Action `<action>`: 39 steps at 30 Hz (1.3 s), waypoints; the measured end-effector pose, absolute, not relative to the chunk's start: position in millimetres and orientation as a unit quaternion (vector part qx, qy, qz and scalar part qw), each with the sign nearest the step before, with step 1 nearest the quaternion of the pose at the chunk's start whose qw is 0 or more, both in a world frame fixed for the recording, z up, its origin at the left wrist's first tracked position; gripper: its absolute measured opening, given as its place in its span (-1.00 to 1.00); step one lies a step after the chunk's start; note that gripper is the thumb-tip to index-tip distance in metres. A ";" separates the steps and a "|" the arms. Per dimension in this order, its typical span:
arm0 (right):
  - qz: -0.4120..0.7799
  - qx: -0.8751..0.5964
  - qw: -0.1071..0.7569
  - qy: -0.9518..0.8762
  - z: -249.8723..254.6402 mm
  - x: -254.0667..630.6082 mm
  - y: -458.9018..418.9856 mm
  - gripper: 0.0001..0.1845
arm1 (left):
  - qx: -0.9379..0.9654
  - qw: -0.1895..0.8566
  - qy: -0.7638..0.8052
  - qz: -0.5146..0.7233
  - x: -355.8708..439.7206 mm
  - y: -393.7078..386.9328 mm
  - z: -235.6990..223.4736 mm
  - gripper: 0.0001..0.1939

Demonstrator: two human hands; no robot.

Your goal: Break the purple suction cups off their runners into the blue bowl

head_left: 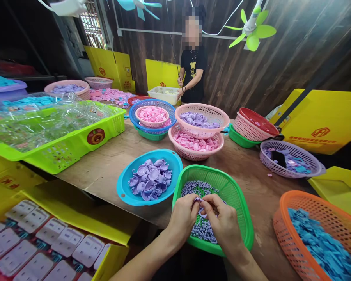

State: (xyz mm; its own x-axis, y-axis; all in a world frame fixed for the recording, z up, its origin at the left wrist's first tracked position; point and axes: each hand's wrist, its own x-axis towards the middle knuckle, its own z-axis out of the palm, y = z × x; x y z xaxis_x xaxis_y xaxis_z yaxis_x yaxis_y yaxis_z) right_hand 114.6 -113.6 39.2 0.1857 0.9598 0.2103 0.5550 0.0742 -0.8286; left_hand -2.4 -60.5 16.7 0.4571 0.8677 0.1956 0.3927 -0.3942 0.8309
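Observation:
My left hand [181, 216] and my right hand [224, 219] meet over a green basket [242, 201], fingers pinched together. Between them is a small light-purple plastic piece [202, 212], mostly covered by the fingers, so its exact shape is unclear. Inside the basket, below the hands, lie many small grey-purple hooked parts [203, 231]. Just left of it, a blue oval basin [123, 183] holds a heap of purple toy cups [152, 179] with little handles.
Behind stand pink baskets [222, 113] of purple and pink parts. An orange basket [285, 203] of blue pieces is at right. A lime-green crate [61, 154] with clear packages stands left, above a yellow carton [114, 257]. Across the table, a person [193, 74] handles a white basket [163, 95].

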 end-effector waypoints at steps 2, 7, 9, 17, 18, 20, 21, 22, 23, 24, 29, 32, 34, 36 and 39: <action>0.219 -0.642 0.423 -0.601 38.5 114.0 -112.8 -0.85 | 0.769 0.370 0.410 0.322 -2.2 -60.9 17.3 -0.77; 0.199 -0.641 0.422 -0.609 37.0 112.7 -111.3 -0.85 | 0.771 0.372 0.406 0.319 -2.9 -60.8 18.3 -0.76; 0.200 -0.643 0.423 -0.607 37.0 112.4 -111.9 -0.85 | 0.773 0.371 0.407 0.314 -3.1 -60.9 18.7 -0.77; 0.186 -0.650 0.413 -0.610 36.0 111.9 -112.7 -0.85 | 0.788 0.344 0.415 0.297 -2.3 -62.6 18.1 -0.76; 0.174 -0.653 0.411 -0.612 35.1 111.0 -112.3 -0.85 | 0.793 0.331 0.420 0.293 -2.1 -62.9 17.0 -0.76; 0.137 -0.655 0.410 -0.620 32.7 108.3 -111.4 -0.85 | 0.801 0.296 0.436 0.284 -1.9 -63.7 14.4 -0.75; 0.114 -0.653 0.412 -0.626 31.4 106.6 -111.1 -0.85 | 0.805 0.276 0.444 0.280 -1.8 -64.1 13.0 -0.75; 0.090 -0.648 0.415 -0.632 30.0 105.0 -110.7 -0.85 | 0.809 0.256 0.451 0.276 -1.9 -64.4 11.7 -0.75; 0.068 -0.643 0.420 -0.637 28.6 103.4 -110.4 -0.85 | 0.814 0.237 0.456 0.272 -2.2 -64.8 10.6 -0.75; 0.048 -0.637 0.424 -0.642 27.3 101.9 -110.1 -0.85 | 0.818 0.220 0.460 0.268 -2.6 -65.1 9.8 -0.76; -0.009 -0.624 0.420 -0.659 21.9 93.9 -109.7 -0.81 | 0.832 0.178 0.465 0.247 -5.0 -67.1 9.4 -0.78; -0.018 -0.639 0.403 -0.655 21.1 87.0 -110.1 -0.79 | 0.836 0.173 0.464 0.238 -2.9 -69.7 10.3 -0.81; -0.009 -0.648 0.403 -0.646 23.0 85.9 -108.7 -0.79 | 0.836 0.173 0.466 0.234 -1.3 -70.6 10.4 -0.81; 0.048 -0.643 0.403 -0.649 26.9 92.6 -104.0 -0.78 | 0.835 0.178 0.468 0.227 -3.7 -66.6 10.7 -0.80; 0.205 -0.612 0.350 -0.679 30.7 119.0 -90.8 -0.74 | 0.833 0.185 0.473 0.220 -23.0 -42.5 13.9 -0.80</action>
State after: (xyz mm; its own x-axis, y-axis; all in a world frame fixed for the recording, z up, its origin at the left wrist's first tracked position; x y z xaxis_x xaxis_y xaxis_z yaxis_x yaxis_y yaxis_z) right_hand 119.0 -90.8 30.7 -0.0066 0.9743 0.2251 0.6876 0.1679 -0.7064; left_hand -23.0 -42.5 13.9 0.4567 0.8688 0.1912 0.7066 -0.4849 0.5153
